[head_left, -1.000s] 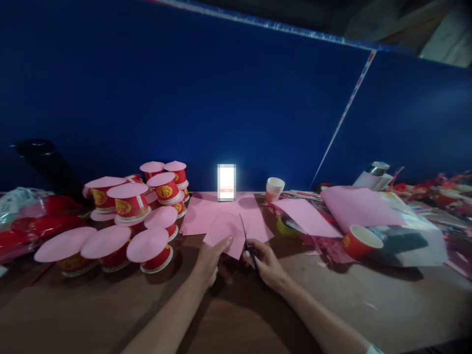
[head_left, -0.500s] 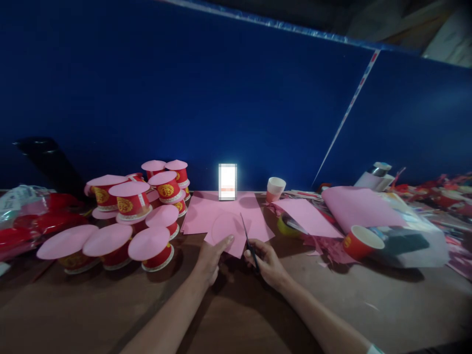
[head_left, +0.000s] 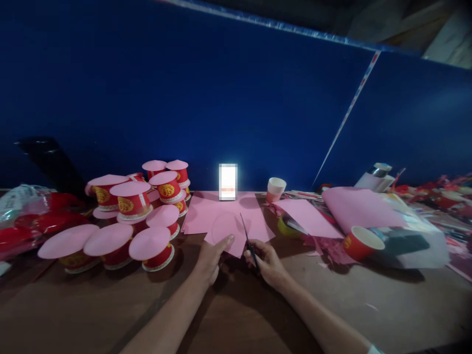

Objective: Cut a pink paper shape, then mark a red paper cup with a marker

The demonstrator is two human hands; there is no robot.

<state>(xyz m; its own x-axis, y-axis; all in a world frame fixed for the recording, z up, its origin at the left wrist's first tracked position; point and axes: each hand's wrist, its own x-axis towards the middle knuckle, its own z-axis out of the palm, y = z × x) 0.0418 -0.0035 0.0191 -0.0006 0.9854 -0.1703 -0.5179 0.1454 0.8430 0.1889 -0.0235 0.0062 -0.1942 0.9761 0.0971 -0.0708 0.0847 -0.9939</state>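
My left hand [head_left: 211, 258] pinches the near edge of a pink paper piece [head_left: 230, 231] with a circle marked on it, held just above the brown table [head_left: 236, 314]. My right hand [head_left: 266, 263] is closed round the handles of black scissors [head_left: 248, 238], whose blades point up and away into the paper's right side. More pink sheets [head_left: 206, 209] lie flat under and behind the held piece.
Several upturned red cups capped with pink discs [head_left: 147, 243] crowd the left. A lit phone [head_left: 227, 181] leans on the blue wall. A small cup [head_left: 275, 189], pink sheets [head_left: 308, 216], a tipped red cup [head_left: 359, 242] and paper scraps fill the right. Red bags [head_left: 25, 221] sit far left.
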